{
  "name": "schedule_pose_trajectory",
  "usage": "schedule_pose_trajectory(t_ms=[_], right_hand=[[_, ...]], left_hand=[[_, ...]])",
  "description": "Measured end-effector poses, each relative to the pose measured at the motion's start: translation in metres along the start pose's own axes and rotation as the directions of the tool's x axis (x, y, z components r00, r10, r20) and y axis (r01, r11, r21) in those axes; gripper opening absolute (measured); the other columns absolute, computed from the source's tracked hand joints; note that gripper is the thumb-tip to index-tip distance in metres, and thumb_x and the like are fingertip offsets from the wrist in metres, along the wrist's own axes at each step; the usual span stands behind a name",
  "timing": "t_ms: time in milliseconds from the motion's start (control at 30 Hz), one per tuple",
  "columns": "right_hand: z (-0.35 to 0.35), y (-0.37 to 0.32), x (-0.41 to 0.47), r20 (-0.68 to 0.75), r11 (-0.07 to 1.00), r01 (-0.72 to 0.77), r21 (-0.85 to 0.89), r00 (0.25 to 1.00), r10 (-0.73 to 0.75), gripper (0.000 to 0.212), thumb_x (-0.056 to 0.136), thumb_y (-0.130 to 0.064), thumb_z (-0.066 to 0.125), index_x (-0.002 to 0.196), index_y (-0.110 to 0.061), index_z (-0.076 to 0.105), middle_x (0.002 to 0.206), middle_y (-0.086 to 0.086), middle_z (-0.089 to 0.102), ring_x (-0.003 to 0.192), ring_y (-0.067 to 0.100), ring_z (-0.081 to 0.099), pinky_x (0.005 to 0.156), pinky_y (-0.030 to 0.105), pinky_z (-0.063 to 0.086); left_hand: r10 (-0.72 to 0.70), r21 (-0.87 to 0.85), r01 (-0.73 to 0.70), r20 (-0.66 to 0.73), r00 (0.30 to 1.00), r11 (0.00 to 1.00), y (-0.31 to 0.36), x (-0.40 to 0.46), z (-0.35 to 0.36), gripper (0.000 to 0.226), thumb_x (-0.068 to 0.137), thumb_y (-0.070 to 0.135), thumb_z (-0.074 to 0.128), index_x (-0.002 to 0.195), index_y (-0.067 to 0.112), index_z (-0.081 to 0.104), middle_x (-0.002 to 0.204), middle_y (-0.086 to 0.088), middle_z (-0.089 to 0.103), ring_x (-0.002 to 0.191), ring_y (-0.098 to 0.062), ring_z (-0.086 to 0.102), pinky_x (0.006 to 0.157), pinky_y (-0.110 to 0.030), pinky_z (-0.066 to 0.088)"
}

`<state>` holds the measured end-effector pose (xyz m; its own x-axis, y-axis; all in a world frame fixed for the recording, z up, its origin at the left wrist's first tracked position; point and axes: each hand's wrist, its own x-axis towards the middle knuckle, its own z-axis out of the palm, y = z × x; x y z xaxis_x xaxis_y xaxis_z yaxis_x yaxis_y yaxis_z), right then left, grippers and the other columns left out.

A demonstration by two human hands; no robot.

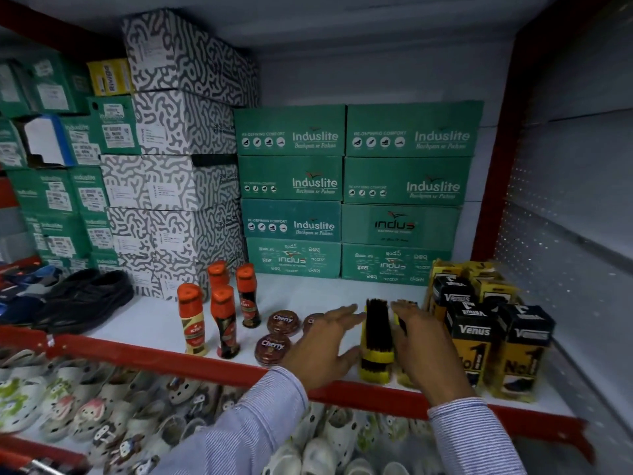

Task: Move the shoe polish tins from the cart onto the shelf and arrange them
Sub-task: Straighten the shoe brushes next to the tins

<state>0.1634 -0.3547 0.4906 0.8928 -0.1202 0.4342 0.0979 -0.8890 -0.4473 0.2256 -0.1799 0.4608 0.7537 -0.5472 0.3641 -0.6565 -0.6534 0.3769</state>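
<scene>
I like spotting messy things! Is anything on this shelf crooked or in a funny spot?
Mostly tidy. The Cherry tins sit in a loose cluster, not a neat row, and one is half hidden behind the left hand. The shoe brushes stand on edge between both hands, right hand. Nothing looks spilled or broken.

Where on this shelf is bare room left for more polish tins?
Open white shelf lies behind the Cherry tins, bordered by the Kiwi bottles and the green Induslite boxes. A smaller bare patch sits left of the bottles, beside the black shoes. The right is crowded: both hands flank the brushes, against the Venus boxes.
</scene>
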Motion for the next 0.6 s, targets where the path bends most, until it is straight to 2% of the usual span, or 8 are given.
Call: schedule_pose_trajectory(t_ms=[67, 167, 267, 367, 500, 567, 600], right_hand=[[-0.003, 0.012, -0.005, 0.065, 0.997, -0.034, -0.071, 0.997, 0.039, 0.04, 0.091, 0.001, 0.053, 0.129, -0.011, 0.058, 0.134, 0.011, 0.06, 0.125, 0.024, 0.054, 0.103, 0.032, 0.044], [0.005, 0.027, -0.007, 0.121, 0.99, -0.076, -0.12, 0.989, 0.09, 0.036, 0.087, 0.0, 0.053, 0.118, -0.016, 0.061, 0.115, 0.011, 0.066, 0.104, 0.026, 0.063, 0.081, 0.034, 0.054], [0.011, 0.032, -0.007, 0.11, 0.989, -0.084, -0.126, 0.989, 0.098, 0.036, 0.085, 0.004, 0.05, 0.113, -0.015, 0.063, 0.105, 0.012, 0.066, 0.096, 0.029, 0.065, 0.067, 0.029, 0.046], [0.012, 0.032, -0.01, 0.103, 0.989, -0.07, -0.131, 0.991, 0.084, 0.036, 0.085, 0.006, 0.047, 0.11, -0.016, 0.063, 0.105, 0.01, 0.065, 0.095, 0.028, 0.065, 0.066, 0.028, 0.042], [0.009, 0.03, -0.012, 0.119, 0.991, -0.071, -0.116, 0.989, 0.085, 0.035, 0.085, 0.007, 0.046, 0.108, -0.014, 0.062, 0.107, 0.011, 0.065, 0.096, 0.028, 0.064, 0.068, 0.03, 0.046], [0.001, 0.028, -0.013, 0.114, 0.994, -0.06, -0.094, 0.991, 0.071, 0.038, 0.086, 0.008, 0.047, 0.112, -0.015, 0.062, 0.114, 0.01, 0.065, 0.101, 0.026, 0.064, 0.076, 0.033, 0.053], [-0.004, 0.025, -0.014, 0.099, 0.997, -0.033, -0.075, 0.994, 0.04, 0.042, 0.086, 0.009, 0.049, 0.118, -0.016, 0.062, 0.122, 0.009, 0.065, 0.109, 0.025, 0.063, 0.085, 0.033, 0.054]], left_hand=[[0.048, 0.007, -0.048, 0.048, 0.998, 0.999, 0.016, 0.006, 0.012, 0.061, 0.094, 0.027, 0.058, 0.151, 0.028, 0.035, 0.162, 0.002, 0.031, 0.151, -0.015, 0.025, 0.124, -0.038, 0.026], [0.077, 0.046, -0.081, 0.074, 0.994, 0.996, 0.03, 0.01, 0.02, 0.057, 0.092, 0.011, 0.056, 0.148, 0.019, 0.042, 0.159, -0.003, 0.038, 0.15, -0.017, 0.029, 0.119, -0.023, 0.017], [0.051, 0.076, -0.054, 0.041, 0.998, 0.996, 0.03, 0.011, 0.023, 0.05, 0.092, 0.01, 0.056, 0.142, 0.016, 0.052, 0.153, -0.004, 0.048, 0.144, -0.018, 0.04, 0.118, -0.023, 0.025], [0.017, 0.091, -0.02, 0.034, 0.999, 0.996, 0.03, 0.009, 0.022, 0.047, 0.094, 0.011, 0.055, 0.14, 0.017, 0.054, 0.152, -0.002, 0.049, 0.141, -0.019, 0.045, 0.117, -0.027, 0.031], [0.012, 0.117, -0.016, 0.029, 0.999, 0.993, 0.036, 0.006, 0.017, 0.047, 0.095, 0.01, 0.053, 0.141, 0.018, 0.053, 0.154, 0.0, 0.047, 0.14, -0.019, 0.045, 0.113, -0.025, 0.032], [0.012, 0.126, -0.015, 0.024, 1.0, 0.992, 0.038, 0.005, 0.017, 0.048, 0.094, 0.011, 0.053, 0.142, 0.019, 0.052, 0.154, 0.001, 0.046, 0.141, -0.018, 0.044, 0.114, -0.026, 0.034], [0.013, 0.127, -0.015, 0.018, 1.0, 0.992, 0.039, 0.004, 0.017, 0.049, 0.094, 0.012, 0.053, 0.143, 0.021, 0.05, 0.154, 0.001, 0.046, 0.142, -0.017, 0.043, 0.114, -0.026, 0.034]])
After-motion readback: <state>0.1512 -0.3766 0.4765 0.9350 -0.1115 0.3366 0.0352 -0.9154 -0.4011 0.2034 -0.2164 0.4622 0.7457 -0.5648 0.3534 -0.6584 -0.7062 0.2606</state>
